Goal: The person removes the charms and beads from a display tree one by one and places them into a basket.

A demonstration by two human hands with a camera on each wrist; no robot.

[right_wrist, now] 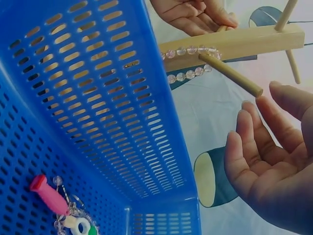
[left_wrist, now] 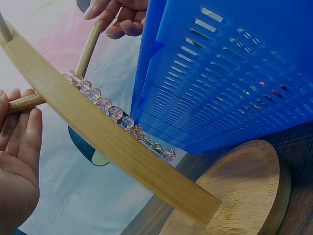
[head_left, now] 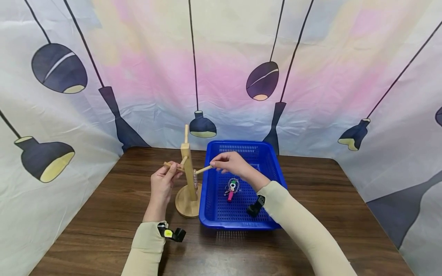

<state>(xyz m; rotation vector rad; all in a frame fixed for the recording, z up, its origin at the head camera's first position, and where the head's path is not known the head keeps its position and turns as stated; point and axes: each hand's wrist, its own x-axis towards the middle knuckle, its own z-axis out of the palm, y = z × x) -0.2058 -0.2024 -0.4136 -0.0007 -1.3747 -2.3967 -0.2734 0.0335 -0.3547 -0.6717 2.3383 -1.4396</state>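
Observation:
A wooden peg stand (head_left: 189,172) with a round base rises beside the blue basket. My left hand (head_left: 163,180) pinches one of its pegs on the left side, thumb and fingers around the wood. A bracelet of clear pinkish beads (left_wrist: 105,104) hangs from the right-hand peg (right_wrist: 234,76), close against the post. My right hand (right_wrist: 274,152) is at the tip of that peg; the index fingertip touches or nearly touches its end, and the thumb stands a little apart. Nothing is held between those fingers.
In the blue basket (head_left: 203,199) lies a pink, white and green trinket (head_left: 231,189) with a beaded loop. The basket's left wall stands right against the stand's base. Brown wooden table (head_left: 114,214) lies beneath, with a printed cloth (head_left: 155,76) behind.

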